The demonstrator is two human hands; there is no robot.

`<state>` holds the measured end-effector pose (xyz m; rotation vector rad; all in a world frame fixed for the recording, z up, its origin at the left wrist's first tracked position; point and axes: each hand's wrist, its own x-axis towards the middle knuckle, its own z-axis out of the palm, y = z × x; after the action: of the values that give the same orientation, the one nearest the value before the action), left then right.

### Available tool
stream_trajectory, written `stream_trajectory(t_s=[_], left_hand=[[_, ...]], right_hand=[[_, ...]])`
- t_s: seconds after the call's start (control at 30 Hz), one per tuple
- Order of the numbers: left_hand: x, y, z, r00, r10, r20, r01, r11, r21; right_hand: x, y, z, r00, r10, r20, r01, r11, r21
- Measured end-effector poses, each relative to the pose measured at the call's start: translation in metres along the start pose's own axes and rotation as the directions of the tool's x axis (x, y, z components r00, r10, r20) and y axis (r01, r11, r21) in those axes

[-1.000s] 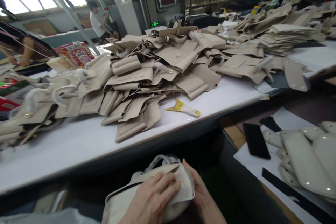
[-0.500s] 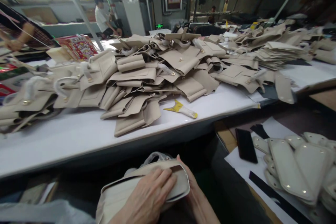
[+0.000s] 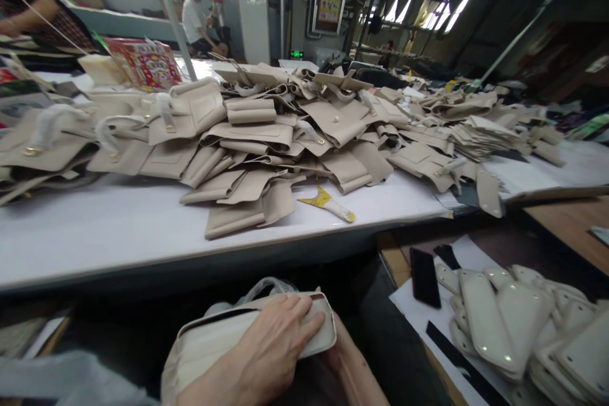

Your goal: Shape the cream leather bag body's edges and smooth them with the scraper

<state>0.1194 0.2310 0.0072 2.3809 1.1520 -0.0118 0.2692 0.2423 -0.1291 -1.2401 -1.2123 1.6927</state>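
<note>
A beige handbag (image 3: 223,336) is held on its side low in front of me, its pale bottom panel turned up and a plastic-wrapped handle (image 3: 266,285) behind it. My left hand (image 3: 266,342) lies over the panel, fingers stretched out and slightly spread, pressing near the right end. Around that right end, my right hand (image 3: 340,346) supports the bag from the far side. Most of its fingers are hidden by the bag.
Beige bag pieces (image 3: 257,133) are heaped along the white table (image 3: 143,228). A yellow forked tool (image 3: 326,203) lies near its edge. At right are a black phone (image 3: 425,278) and stacked pale panels (image 3: 490,317). People sit or work beyond.
The view has turned slightly and the bag sits a little further left in it. My left hand's fingers have shifted on the panel, which lies flatter at the right end.
</note>
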Motion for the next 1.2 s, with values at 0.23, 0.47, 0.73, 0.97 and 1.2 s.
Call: stream_trajectory(t_s=[0.23, 0.47, 0.73, 0.97, 1.2], left_hand=[[0.000, -0.004, 0.018, 0.994, 0.020, -0.109, -0.012, 0.998, 0.066], [0.005, -0.003, 0.005, 0.994, 0.021, -0.106, -0.016, 0.999, 0.048], [0.019, -0.013, -0.011, 0.976, 0.082, -0.204, -0.105, 0.989, -0.107], [0.054, -0.031, -0.005, 0.994, 0.014, -0.108, -0.048, 0.946, -0.319], [0.070, -0.049, 0.003, 0.997, 0.054, -0.061, -0.074, 0.916, -0.395]], right_hand=[[0.000, -0.014, -0.007, 0.958, 0.284, -0.036, -0.275, 0.948, 0.158], [-0.052, -0.071, -0.027, 0.986, 0.017, -0.165, -0.078, 0.925, -0.372], [-0.061, -0.089, -0.016, 0.992, -0.080, -0.101, -0.012, 0.722, -0.691], [-0.062, -0.085, -0.016, 0.991, -0.108, -0.075, 0.018, 0.677, -0.736], [-0.060, -0.074, -0.011, 0.981, -0.165, -0.098, 0.022, 0.604, -0.797]])
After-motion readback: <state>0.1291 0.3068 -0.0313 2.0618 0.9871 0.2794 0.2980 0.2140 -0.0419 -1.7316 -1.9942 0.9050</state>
